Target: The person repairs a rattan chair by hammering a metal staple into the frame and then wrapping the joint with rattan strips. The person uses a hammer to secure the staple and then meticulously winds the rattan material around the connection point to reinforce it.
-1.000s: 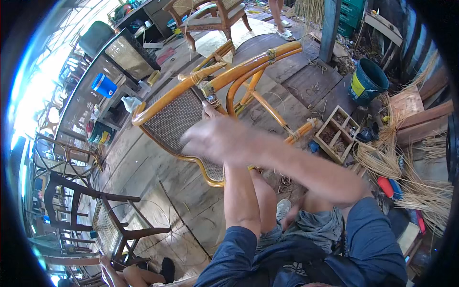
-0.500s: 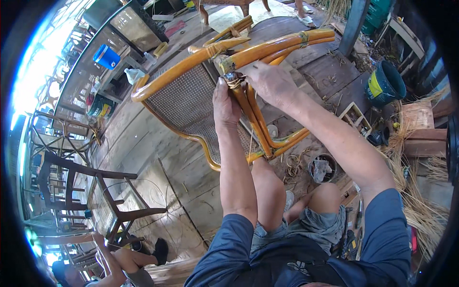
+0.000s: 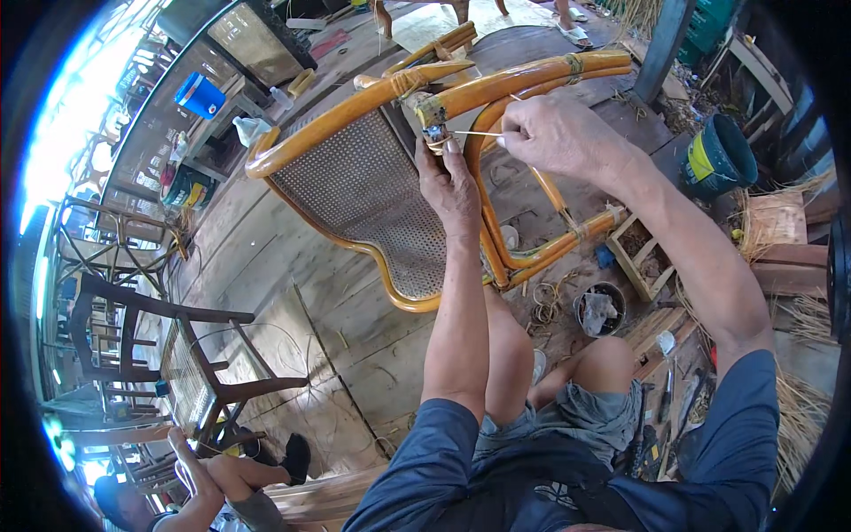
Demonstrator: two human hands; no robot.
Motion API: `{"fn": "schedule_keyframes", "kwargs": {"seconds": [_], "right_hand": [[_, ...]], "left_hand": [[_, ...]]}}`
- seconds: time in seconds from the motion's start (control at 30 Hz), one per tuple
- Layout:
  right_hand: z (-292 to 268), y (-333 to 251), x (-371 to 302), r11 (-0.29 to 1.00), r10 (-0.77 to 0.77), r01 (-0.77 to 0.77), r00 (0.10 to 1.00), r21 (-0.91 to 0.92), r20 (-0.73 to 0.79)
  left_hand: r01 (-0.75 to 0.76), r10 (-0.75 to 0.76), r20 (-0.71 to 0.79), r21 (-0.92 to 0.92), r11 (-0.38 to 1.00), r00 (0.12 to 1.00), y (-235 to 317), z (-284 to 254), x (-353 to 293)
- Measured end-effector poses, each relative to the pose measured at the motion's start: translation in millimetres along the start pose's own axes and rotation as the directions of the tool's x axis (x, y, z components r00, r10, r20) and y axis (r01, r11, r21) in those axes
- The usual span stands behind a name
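A rattan chair (image 3: 332, 232) with a glossy orange-brown cane frame and a woven cane panel lies tipped over in front of me. My left hand (image 3: 450, 197) is closed around one of its poles, thumb and fingers just below a joint (image 3: 434, 133). Thin binding strip is wound round the pole there. My right hand (image 3: 567, 137) pinches the free end of a pale rattan strip (image 3: 474, 133), which runs straight and taut from the joint. The far side of the joint is hidden.
At lower left stands a dark wooden chair (image 3: 142, 310), with another person (image 3: 199, 483) seated beside it. A dark green bucket (image 3: 722, 155), a wooden box frame (image 3: 640, 257) and a bowl with a plastic bag (image 3: 599, 310) are on the right. Rattan coils (image 3: 550, 306) lie near my knees.
My right hand has moved right, away from the joint, and the strip is now stretched between them. My left hand has shifted slightly right, and the chair has turned a little.
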State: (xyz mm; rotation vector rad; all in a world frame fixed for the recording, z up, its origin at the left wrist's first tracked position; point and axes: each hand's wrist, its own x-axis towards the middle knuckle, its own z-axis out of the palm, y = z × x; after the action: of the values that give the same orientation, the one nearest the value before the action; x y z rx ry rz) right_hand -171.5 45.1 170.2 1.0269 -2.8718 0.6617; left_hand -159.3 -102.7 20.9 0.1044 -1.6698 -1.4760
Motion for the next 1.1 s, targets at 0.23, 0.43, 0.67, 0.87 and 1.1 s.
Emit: {"fn": "schedule_keyframes", "kwargs": {"seconds": [0.23,0.43,0.67,0.87,1.1], "right_hand": [[-5.9,-13.5,0.2,0.998,0.009,-0.009,1.000,0.055,-0.006],[5.9,-13.6,-4.3,0.984,0.031,-0.025,0.999,0.179,-0.031],[61.9,-79.1,-0.9,0.984,-0.180,0.180,0.984,-0.013,0.002],[129.5,-87.7,4.0,0.872,-0.268,0.050,0.880,-0.487,-0.391],[75.7,-117.3,-36.4,0.971,-0.239,0.238,0.968,-0.030,-0.078]], "left_hand": [[0.005,-0.008,-0.016,-0.146,0.989,1.000,1.5,10.3,-1.4],[0.048,-0.046,0.016,-0.152,0.987,0.999,8.8,6.8,-0.9],[-0.018,0.015,-0.054,-0.061,0.998,0.998,13.1,3.3,-6.4],[0.034,-0.037,-0.054,-0.060,0.998,0.998,17.5,-6.3,-13.9],[0.267,-0.267,0.042,-0.297,0.917,0.963,21.0,-26.2,11.3]]}}
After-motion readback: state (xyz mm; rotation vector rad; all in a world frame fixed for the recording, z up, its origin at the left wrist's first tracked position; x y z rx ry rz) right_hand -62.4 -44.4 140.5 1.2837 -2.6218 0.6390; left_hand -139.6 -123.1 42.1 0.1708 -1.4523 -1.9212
